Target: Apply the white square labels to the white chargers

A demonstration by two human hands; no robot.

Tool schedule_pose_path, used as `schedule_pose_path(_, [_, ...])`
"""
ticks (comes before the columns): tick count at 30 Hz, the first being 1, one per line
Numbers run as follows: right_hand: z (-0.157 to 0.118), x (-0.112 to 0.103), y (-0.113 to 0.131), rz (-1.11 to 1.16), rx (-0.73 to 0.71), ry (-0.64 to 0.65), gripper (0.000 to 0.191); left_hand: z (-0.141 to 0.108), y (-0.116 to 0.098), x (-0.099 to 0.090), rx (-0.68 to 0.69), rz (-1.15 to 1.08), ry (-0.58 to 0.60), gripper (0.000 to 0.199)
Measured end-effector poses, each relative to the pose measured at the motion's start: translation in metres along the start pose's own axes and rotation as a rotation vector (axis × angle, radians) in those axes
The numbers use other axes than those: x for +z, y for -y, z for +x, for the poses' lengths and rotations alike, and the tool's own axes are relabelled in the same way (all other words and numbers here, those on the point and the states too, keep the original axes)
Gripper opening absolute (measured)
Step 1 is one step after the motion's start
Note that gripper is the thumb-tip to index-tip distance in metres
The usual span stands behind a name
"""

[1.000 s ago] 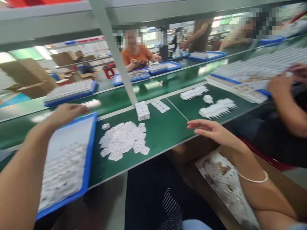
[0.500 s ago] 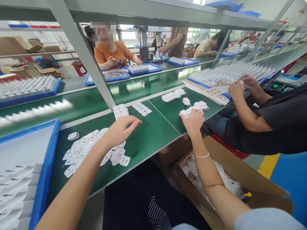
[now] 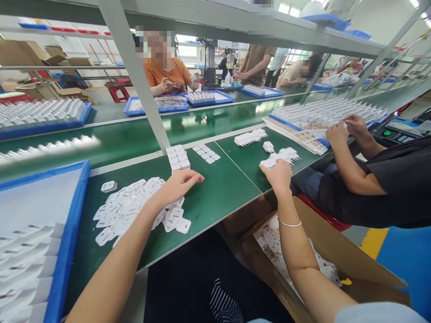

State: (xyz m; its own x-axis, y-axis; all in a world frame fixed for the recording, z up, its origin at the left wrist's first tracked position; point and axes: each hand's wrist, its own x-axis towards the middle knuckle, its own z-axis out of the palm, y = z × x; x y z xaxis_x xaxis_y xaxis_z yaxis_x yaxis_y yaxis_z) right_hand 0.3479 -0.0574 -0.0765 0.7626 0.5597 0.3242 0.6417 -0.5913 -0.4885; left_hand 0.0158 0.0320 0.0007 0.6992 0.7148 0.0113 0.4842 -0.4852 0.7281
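My right hand [image 3: 279,174] grips a row of white plug adapters [image 3: 288,154] with metal pins, its thumb against the near end; the fingertips are partly hidden. A single white plug adapter [image 3: 268,146] stands just behind that row, and another row of plug adapters [image 3: 251,137] lies farther back. My left hand [image 3: 182,185] hovers over the green table with thumb and fingers apart and nothing visible in it. Just beyond it are a stacked block of white square covers [image 3: 177,157] and a flat group of white covers [image 3: 206,153]. A loose pile of white covers [image 3: 134,202] lies partly behind my left forearm.
A blue-rimmed tray [image 3: 79,197] of white housings stands at the left. On the right, a co-worker's hands [image 3: 346,130] work beside a large tray of plugs [image 3: 316,112]. An open cardboard box [image 3: 353,242] sits below the table edge. A slanted metal post [image 3: 134,72] rises behind the table.
The view has shifted slightly, so the table things appear a little farther right. Both my hands stay at nearly the same places, the right one still on the plug adapters.
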Motion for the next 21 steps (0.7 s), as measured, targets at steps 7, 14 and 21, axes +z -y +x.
schedule_pose_path(7, [-0.033, -0.016, 0.069, 0.340, -0.315, 0.074, 0.059, -0.007, 0.009, -0.008, 0.013, -0.374, -0.137, 0.044])
schedule_pose_path(14, [-0.077, -0.016, 0.224, 0.593, -0.907, 0.026, 0.054, -0.018, 0.008, -0.014, 0.135, -0.809, -0.282, 0.047])
schedule_pose_path(21, [-0.114, 0.010, 0.269, 0.709, -1.026, 0.066, 0.055, -0.021, 0.014, -0.035, 0.148, -1.113, -0.668, 0.029])
